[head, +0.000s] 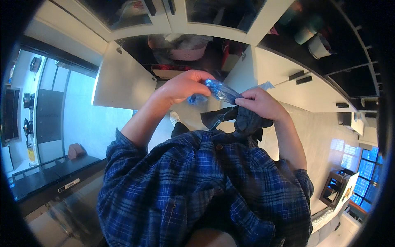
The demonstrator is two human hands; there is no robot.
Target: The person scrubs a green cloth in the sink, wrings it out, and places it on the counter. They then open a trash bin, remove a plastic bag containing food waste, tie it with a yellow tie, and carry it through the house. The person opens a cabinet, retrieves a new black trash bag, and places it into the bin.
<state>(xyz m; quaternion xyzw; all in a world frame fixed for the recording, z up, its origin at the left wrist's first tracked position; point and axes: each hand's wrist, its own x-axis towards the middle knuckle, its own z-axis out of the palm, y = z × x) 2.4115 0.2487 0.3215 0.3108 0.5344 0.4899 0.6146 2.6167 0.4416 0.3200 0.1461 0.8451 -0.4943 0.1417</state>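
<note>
A crumpled blue translucent plastic bag (222, 91) is stretched between my two hands, in front of my chest. My left hand (189, 85) pinches one end of it between thumb and fingers. At the other end, my right hand (260, 102) grips the plastic, and a blue tip pokes out beyond the knuckles. More blue plastic (197, 99) hangs below my left hand. Dark bundled material (251, 121), perhaps fabric or a black bag, hangs under my right hand; whether that hand holds it too, I cannot tell. A black flap (217, 117) sticks out beside it.
Ahead, a low cabinet stands with its left door (125, 77) and right door (262, 72) swung out. Inside are a pink basket (188, 53) and a cardboard box (169, 74). Glass-fronted doors (179, 26) rise above. A mug (319, 46) sits on the right shelf.
</note>
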